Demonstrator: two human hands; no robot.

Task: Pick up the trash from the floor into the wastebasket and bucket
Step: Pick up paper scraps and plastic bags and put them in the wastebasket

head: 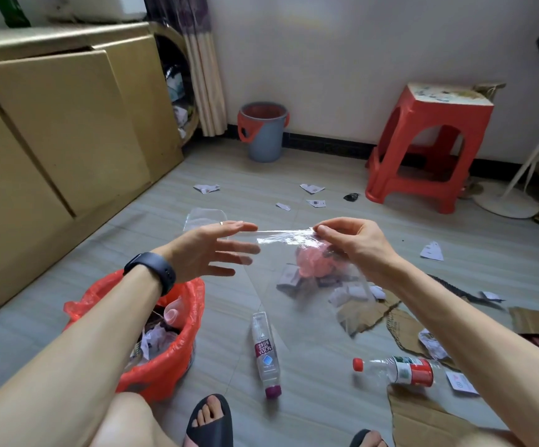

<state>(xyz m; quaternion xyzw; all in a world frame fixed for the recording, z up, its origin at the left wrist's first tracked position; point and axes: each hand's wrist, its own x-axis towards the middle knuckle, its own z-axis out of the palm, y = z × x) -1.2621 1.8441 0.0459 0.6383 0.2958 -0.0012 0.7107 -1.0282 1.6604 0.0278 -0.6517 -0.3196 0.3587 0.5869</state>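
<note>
Right hand (355,241): thumb and forefinger pinch one corner of the top edge of a clear plastic bag (277,253), held up at mid-height so that the bag hangs open-side up and its load settles to the bottom. A pink lump and paper pieces show through the film; whether all of them lie inside the bag or some on the floor behind cannot be told. Left hand (210,250): fingers straight and spread, gripping nothing, fingertips at the far end of the same edge, contact uncertain; judged to be reaching to take that end and steady the mouth. Wastebasket (177,359), red-lined and part full, stands just beside the left forearm, placed for a short drop. Bucket (264,143) stands well apart at the wall. Outstanding on the floor: soda bottle (266,356), red-capped bottle (397,371), paper scraps (312,188), torn cardboard (423,417). Task judged well short of done
</note>
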